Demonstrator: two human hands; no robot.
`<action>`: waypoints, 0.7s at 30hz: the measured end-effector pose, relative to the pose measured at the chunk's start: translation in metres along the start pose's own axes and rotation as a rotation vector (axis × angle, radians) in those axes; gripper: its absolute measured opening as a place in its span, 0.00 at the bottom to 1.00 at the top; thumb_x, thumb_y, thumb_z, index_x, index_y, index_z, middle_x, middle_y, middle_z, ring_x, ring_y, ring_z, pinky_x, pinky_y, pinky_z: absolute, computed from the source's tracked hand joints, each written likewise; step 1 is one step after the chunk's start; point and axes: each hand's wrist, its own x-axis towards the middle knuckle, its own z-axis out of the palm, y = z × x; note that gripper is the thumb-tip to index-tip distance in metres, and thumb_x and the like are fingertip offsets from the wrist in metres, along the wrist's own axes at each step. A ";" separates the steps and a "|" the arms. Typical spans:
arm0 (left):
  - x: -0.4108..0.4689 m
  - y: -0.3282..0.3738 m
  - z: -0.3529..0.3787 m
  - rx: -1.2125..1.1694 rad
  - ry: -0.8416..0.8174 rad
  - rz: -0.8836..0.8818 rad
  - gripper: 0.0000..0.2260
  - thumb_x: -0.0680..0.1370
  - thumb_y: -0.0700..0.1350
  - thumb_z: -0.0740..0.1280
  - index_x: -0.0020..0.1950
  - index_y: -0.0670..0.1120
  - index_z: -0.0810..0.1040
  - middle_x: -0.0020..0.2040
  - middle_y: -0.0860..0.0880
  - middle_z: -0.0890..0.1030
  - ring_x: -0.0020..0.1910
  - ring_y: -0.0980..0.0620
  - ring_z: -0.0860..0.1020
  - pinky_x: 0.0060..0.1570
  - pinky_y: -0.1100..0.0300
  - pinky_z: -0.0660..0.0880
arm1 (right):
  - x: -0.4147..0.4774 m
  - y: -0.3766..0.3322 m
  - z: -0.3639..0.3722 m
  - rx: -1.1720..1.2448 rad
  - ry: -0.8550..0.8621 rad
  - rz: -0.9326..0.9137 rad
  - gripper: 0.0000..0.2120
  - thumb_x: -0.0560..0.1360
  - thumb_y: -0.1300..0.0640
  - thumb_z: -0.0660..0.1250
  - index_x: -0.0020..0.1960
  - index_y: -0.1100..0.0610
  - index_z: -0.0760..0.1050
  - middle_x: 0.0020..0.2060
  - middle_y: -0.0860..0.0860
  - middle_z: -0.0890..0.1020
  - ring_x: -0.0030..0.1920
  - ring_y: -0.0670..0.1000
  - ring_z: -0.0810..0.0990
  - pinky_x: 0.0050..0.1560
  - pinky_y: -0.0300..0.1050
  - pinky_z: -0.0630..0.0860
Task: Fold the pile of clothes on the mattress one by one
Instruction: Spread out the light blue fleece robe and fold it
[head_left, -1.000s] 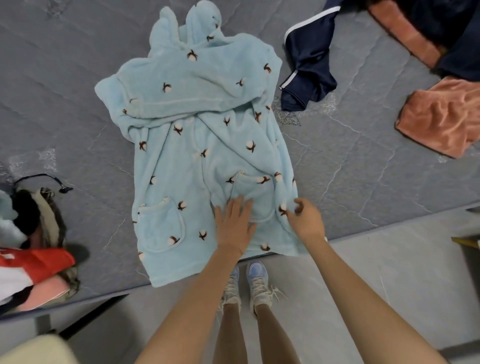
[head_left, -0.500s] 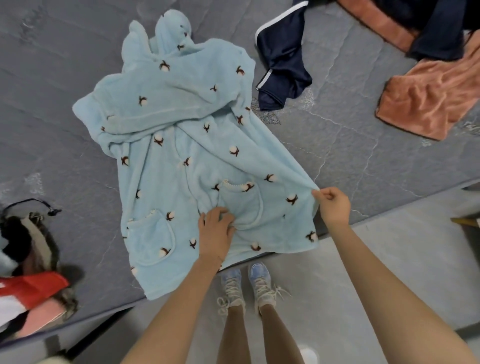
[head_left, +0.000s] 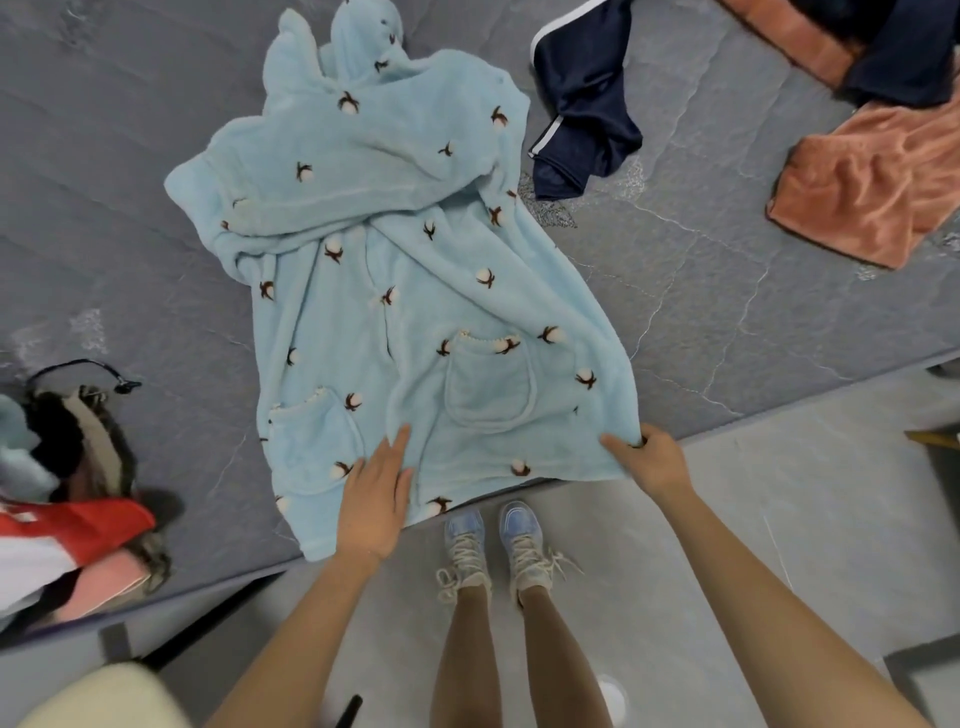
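As L hand (head_left: 375, 493) presses, R hand (head_left: 655, 460) grips robe (head_left: 410, 291)

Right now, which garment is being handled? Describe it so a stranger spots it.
On the grey mattress, look at the near edge by the person's shoes. The pale blue fleecy robe lies spread there, right hand gripping its hem. Only it has small cotton-flower prints and pockets.

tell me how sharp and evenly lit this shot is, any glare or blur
Head view: soft, even light, no glare on the hooded robe; head view: a soft shadow beside the clothes pile at left; head view: centre sharp, cream object in the bottom-left corner blurred.
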 end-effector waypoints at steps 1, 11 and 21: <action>-0.002 -0.004 0.000 0.008 -0.048 0.007 0.23 0.84 0.44 0.55 0.77 0.49 0.51 0.75 0.48 0.64 0.72 0.46 0.66 0.73 0.51 0.56 | -0.003 0.001 0.003 0.004 0.023 0.000 0.12 0.74 0.53 0.72 0.48 0.62 0.79 0.38 0.54 0.79 0.39 0.53 0.76 0.34 0.44 0.66; 0.001 -0.003 0.000 -0.018 -0.052 0.029 0.18 0.83 0.42 0.55 0.74 0.47 0.67 0.75 0.48 0.65 0.76 0.46 0.58 0.75 0.49 0.50 | -0.013 -0.001 0.022 0.075 0.104 0.036 0.12 0.79 0.51 0.64 0.45 0.60 0.73 0.37 0.53 0.77 0.41 0.56 0.76 0.41 0.46 0.70; -0.001 -0.047 -0.026 -0.207 0.178 -0.855 0.39 0.75 0.50 0.70 0.77 0.42 0.52 0.76 0.40 0.56 0.74 0.39 0.56 0.71 0.41 0.56 | -0.019 -0.028 0.047 0.232 0.151 0.041 0.10 0.77 0.57 0.68 0.51 0.64 0.78 0.47 0.58 0.82 0.51 0.57 0.79 0.46 0.44 0.71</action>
